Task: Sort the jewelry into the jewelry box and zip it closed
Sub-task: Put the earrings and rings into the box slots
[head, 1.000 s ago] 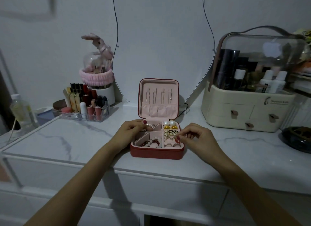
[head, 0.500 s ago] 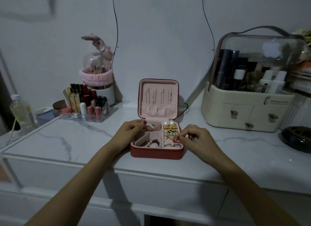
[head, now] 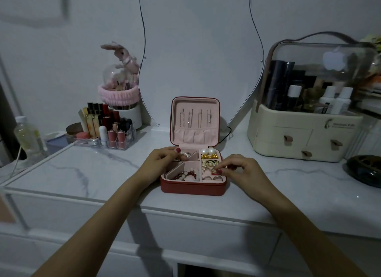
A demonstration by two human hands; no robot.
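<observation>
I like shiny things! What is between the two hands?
In the head view, the open jewelry box lies between the left hand and right hand.

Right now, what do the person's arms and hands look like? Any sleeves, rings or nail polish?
Both forearms are bare all the way to the bottom edge of the picture; no sleeve, watch or bracelet shows. The left hand and the right hand have dark red polish on the nails that show. I can see no ring on either hand, though the light is dim.

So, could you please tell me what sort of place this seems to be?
Most likely a bedroom dressing table: a wavy-edged mirror stands behind the open jewelry box, with a lipstick organiser on one side and a clear-lidded cosmetics case on the other.
</observation>
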